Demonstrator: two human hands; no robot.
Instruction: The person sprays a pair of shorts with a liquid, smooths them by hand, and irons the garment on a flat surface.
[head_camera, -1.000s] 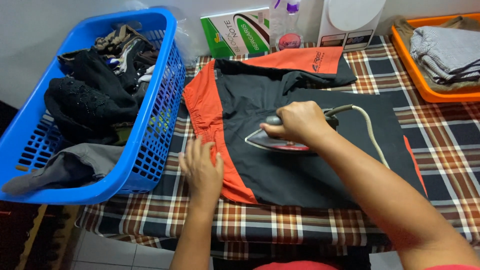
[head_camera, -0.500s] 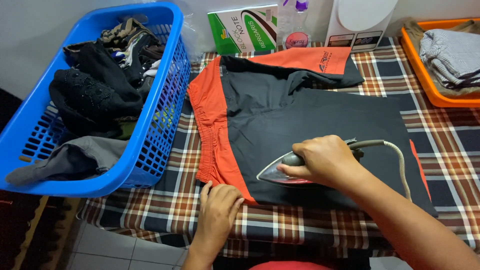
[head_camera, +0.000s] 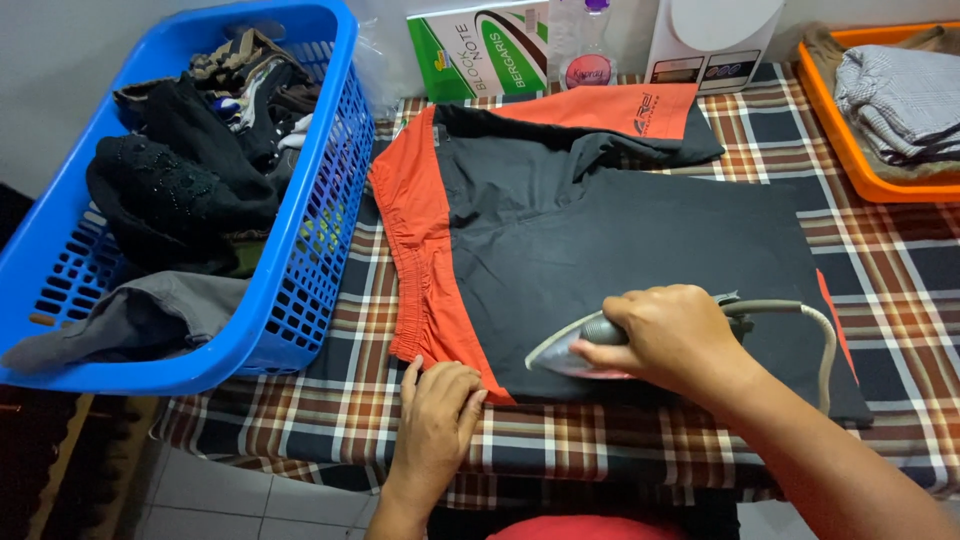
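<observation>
Ironing going on: the black and orange shorts (head_camera: 600, 230) lie spread flat on the plaid cloth (head_camera: 900, 290) that covers the table, and the clothes iron (head_camera: 580, 350) sits on their near black edge, nose pointing toward the orange waistband. Right hand (head_camera: 670, 335) is wrapped tight round the iron's handle, with the grey cord (head_camera: 815, 330) looping off to the right of it. Left hand (head_camera: 440, 420) lies flat, fingers together, pressing the shorts' near orange corner just left of the iron. Left of the shorts, touching the table edge, is a blue laundry basket (head_camera: 300, 280) stuffed with dark clothes. Beyond the shorts stand a green and white box (head_camera: 480, 50) and a clear bottle (head_camera: 588, 50). Right of the shorts, an orange tray (head_camera: 850, 150) holds folded grey clothes (head_camera: 900, 90).
</observation>
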